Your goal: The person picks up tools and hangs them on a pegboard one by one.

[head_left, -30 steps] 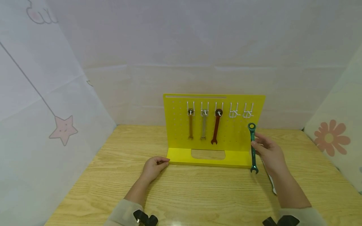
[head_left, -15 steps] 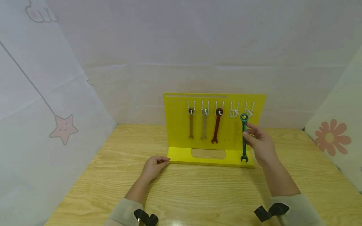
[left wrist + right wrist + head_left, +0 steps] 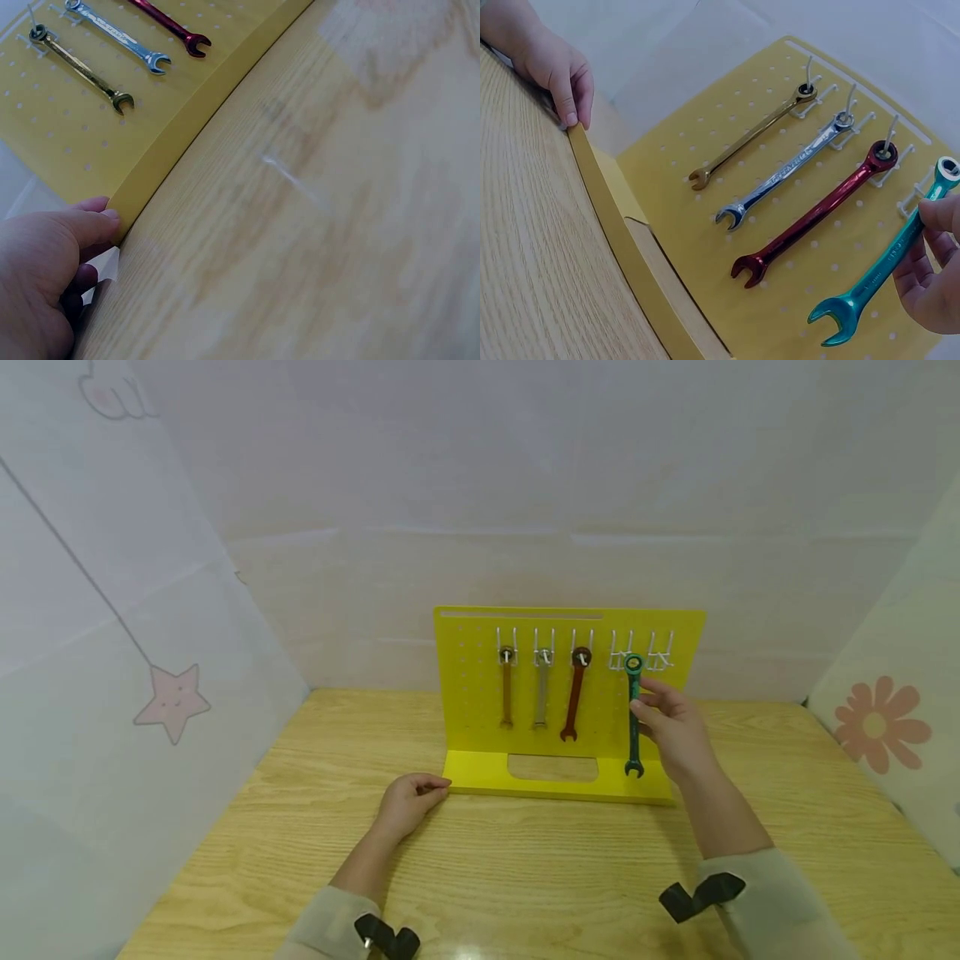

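Observation:
My right hand (image 3: pixel 678 735) holds a green combination wrench (image 3: pixel 634 718) by its shaft between thumb and fingers, ring end up and open end down. The wrench is in front of the yellow pegboard (image 3: pixel 472 702), its ring level with the fourth white hook from the left; whether they touch cannot be told. My left hand (image 3: pixel 405 806) pinches the front left corner of the pegboard's base. Three wrenches hang by their ring ends on hooks: a gold wrench (image 3: pixel 754 139), a silver wrench (image 3: pixel 784 172) and a red wrench (image 3: pixel 817 214), which tilts slightly in the head view.
The rightmost white hook (image 3: pixel 660 660) on the board carries nothing. Wood-grain tabletop (image 3: pixel 555 868) spreads in front of the base, which has a cut-out in its middle. Behind the board hangs a pale cloth backdrop (image 3: pixel 525 485).
My right hand has carried the green wrench left and upward, from beside the board's right edge to the fourth hook. My left hand has stayed at the base corner.

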Available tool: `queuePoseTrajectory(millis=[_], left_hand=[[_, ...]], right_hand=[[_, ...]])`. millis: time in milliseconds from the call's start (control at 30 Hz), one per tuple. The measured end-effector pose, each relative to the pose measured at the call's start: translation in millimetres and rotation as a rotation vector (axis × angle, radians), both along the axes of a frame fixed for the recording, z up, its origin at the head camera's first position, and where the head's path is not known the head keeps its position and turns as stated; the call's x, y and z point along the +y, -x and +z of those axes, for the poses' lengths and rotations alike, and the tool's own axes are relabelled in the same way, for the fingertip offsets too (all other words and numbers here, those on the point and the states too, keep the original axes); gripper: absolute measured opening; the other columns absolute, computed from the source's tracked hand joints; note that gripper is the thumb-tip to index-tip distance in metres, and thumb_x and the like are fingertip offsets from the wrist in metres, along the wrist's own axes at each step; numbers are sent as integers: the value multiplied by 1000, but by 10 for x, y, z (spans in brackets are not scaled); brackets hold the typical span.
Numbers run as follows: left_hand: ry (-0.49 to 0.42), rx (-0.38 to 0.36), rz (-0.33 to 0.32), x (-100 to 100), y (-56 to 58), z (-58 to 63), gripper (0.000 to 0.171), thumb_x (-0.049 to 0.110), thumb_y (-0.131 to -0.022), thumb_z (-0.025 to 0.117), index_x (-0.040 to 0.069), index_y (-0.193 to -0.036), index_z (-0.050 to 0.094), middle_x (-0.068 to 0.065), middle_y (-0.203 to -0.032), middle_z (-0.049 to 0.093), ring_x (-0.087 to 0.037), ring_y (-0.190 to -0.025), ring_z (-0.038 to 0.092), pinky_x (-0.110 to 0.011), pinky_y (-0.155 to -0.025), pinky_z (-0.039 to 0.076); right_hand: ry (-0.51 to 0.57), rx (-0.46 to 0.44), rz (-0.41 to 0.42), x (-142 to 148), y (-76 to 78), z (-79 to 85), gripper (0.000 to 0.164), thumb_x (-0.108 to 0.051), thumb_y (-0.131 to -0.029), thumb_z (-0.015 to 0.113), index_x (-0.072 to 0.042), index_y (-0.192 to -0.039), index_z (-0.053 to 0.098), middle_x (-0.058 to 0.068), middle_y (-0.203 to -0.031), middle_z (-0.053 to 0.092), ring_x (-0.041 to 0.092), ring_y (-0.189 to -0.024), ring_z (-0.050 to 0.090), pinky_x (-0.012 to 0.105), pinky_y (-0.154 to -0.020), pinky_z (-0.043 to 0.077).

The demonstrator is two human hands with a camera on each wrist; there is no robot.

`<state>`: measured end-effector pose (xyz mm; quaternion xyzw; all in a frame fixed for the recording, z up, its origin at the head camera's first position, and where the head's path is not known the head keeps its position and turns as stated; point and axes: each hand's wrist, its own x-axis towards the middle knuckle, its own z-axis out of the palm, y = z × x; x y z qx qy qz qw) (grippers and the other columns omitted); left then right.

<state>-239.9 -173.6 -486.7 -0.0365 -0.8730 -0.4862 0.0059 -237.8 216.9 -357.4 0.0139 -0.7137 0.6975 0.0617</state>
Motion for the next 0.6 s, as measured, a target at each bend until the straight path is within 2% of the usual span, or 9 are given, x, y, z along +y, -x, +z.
queuePoseTrajectory(millis=[333,600], left_hand=[[12,2,4,-6,3,-1,13,14,-89,71,11,-100,78,-2,-100,71,-13,-80,54,-24,-70,45],[18,5,1,-1,9,-11,13,14,-90,71,11,-100,78,-2,-100,72,-12,-81,55,-24,-71,45]], right_hand=[[-60,-60,-25,-53,130,3,52,-20,-100,57,-10,-149,40,-13,-101,52,4,-93,51,17,-81,48],[-27,-93,-59,-86,233,-19,47,-19,-100,57,-17,-145,47,-14,-99,52,5,-93,51,21,-83,46]])
